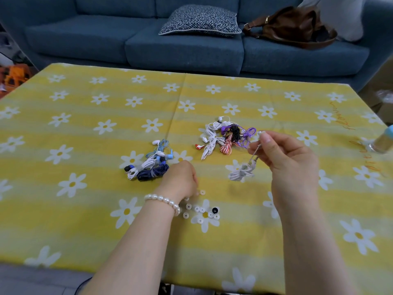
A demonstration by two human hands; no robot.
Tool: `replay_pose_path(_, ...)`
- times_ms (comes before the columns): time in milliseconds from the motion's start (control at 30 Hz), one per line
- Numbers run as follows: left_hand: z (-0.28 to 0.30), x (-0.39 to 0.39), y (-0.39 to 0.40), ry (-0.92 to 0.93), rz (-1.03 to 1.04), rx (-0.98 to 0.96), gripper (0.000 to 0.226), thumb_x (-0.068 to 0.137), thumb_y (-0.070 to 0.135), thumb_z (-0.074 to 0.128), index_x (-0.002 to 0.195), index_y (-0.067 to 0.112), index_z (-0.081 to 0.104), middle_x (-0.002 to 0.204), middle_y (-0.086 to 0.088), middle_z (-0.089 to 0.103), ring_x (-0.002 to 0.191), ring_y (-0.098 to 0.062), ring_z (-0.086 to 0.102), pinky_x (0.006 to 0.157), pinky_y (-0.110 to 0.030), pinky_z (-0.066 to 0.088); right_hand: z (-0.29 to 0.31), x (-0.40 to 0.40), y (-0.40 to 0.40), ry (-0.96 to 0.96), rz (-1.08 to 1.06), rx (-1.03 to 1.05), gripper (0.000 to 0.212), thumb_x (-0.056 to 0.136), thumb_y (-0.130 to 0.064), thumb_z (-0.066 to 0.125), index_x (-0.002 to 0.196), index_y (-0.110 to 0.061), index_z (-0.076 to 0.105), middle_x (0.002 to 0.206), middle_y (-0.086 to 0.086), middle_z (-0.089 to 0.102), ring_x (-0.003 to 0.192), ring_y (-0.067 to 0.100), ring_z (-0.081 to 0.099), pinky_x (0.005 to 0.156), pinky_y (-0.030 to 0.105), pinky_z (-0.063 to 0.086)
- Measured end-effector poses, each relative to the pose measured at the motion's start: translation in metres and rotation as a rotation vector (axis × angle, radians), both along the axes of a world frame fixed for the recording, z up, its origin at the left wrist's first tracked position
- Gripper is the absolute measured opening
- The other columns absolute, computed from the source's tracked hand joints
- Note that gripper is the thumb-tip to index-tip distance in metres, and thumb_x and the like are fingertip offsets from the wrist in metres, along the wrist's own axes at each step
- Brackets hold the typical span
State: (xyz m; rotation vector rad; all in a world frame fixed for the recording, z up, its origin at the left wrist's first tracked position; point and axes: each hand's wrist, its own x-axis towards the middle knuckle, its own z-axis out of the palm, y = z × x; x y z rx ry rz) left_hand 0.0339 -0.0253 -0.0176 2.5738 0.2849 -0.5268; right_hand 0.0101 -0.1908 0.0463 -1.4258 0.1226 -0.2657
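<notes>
My right hand (282,154) pinches the earbud end of a white earphone (242,172), lifted off the table, its bundled cord dangling below. My left hand (180,179), with a pearl bracelet at the wrist, reaches down with curled fingers to several small white ear tips (200,210) scattered on the cloth; whether it holds one is hidden. One black ear tip (215,209) lies among them. A pile of blue, white and dark earphones (148,165) sits left of that hand. A second pile of white, purple, black and red-striped earphones (227,137) lies behind.
The table (85,128) has a yellow striped cloth with white daisies. A bottle (382,143) with a light blue cap stands at the right edge. Behind is a blue sofa (182,50) with a patterned cushion (200,20) and a brown bag (293,26).
</notes>
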Motion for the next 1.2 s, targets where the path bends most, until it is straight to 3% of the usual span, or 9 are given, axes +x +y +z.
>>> replay_pose_path(167,0.0,0.0,-0.002,-0.005,-0.005,0.007,0.013,0.077,0.003,0.063,0.08,0.012,0.072,0.082,-0.006,0.072,0.072,-0.019,0.066,0.065,-0.025,0.053,0.001,-0.001,0.0,0.03,0.029,0.027,0.008,0.083,-0.009,0.064,0.081,-0.014,0.07,0.06,-0.003,0.068,0.059,0.011,0.063,0.063,0.02,0.052)
replay_pose_path(233,0.006,-0.001,0.0,-0.058,0.042,-0.137,0.013,0.075,0.004,0.069,0.071,0.016,0.07,0.073,0.0,0.068,0.063,-0.013,0.061,0.06,-0.023,0.049,0.002,-0.001,0.001,0.043,0.061,0.036,0.008,0.081,-0.006,0.064,0.083,-0.012,0.069,0.057,-0.004,0.067,0.057,0.01,0.061,0.06,0.018,0.051)
replay_pose_path(267,0.013,-0.002,0.0,-0.088,0.097,-0.308,0.015,0.075,0.003,0.071,0.069,0.016,0.068,0.068,0.001,0.066,0.06,-0.01,0.06,0.059,-0.022,0.048,0.002,-0.001,0.001,0.047,0.083,0.04,0.008,0.08,-0.004,0.065,0.084,-0.011,0.068,0.056,-0.004,0.066,0.055,0.009,0.06,0.059,0.017,0.051)
replay_pose_path(400,0.054,-0.019,-0.01,-0.068,0.377,-1.324,0.015,0.075,-0.009,0.061,0.071,0.004,0.065,0.057,-0.003,0.064,0.05,-0.008,0.063,0.052,-0.018,0.053,0.002,-0.002,0.002,0.046,0.16,0.077,0.01,0.065,-0.015,0.071,0.073,-0.013,0.068,0.055,-0.002,0.065,0.055,0.011,0.06,0.058,0.019,0.049)
replay_pose_path(500,0.069,-0.029,-0.018,0.006,0.373,-1.623,0.015,0.064,-0.002,0.058,0.062,0.005,0.071,0.055,-0.005,0.065,0.05,-0.009,0.063,0.052,-0.019,0.054,0.003,-0.003,0.004,0.041,0.235,0.138,0.016,0.054,-0.026,0.073,0.068,-0.017,0.074,0.06,0.0,0.067,0.057,0.012,0.061,0.061,0.021,0.049)
replay_pose_path(667,0.07,-0.029,-0.024,0.029,0.417,-1.705,0.017,0.061,-0.001,0.056,0.059,0.005,0.072,0.058,-0.005,0.067,0.05,-0.009,0.064,0.052,-0.02,0.055,0.007,-0.004,0.002,0.028,0.318,0.281,0.021,0.05,-0.024,0.071,0.069,-0.017,0.076,0.065,0.0,0.071,0.057,0.009,0.064,0.058,0.018,0.05)
replay_pose_path(800,0.068,-0.028,-0.024,0.033,0.459,-1.704,0.015,0.061,0.001,0.058,0.059,0.007,0.072,0.058,-0.004,0.066,0.049,-0.008,0.063,0.05,-0.019,0.054,0.008,-0.006,0.002,0.008,0.331,0.148,0.014,0.057,-0.024,0.07,0.069,-0.019,0.076,0.061,-0.001,0.069,0.057,0.01,0.063,0.057,0.019,0.049)
replay_pose_path(1000,0.064,-0.026,-0.025,0.009,0.469,-1.666,0.011,0.06,0.003,0.062,0.063,0.008,0.072,0.061,-0.005,0.067,0.053,-0.009,0.064,0.055,-0.02,0.056,0.009,-0.009,0.006,-0.024,0.287,0.054,0.01,0.068,-0.007,0.067,0.075,-0.011,0.072,0.059,0.0,0.069,0.056,0.01,0.064,0.058,0.017,0.049)
replay_pose_path(1200,0.063,-0.026,-0.027,-0.016,0.446,-1.66,0.014,0.061,0.001,0.061,0.063,0.007,0.073,0.063,-0.005,0.069,0.056,-0.009,0.065,0.058,-0.019,0.056,0.01,-0.009,0.007,-0.037,0.228,-0.02,0.018,0.077,0.005,0.063,0.076,-0.011,0.07,0.057,-0.002,0.069,0.056,0.008,0.065,0.058,0.015,0.049)
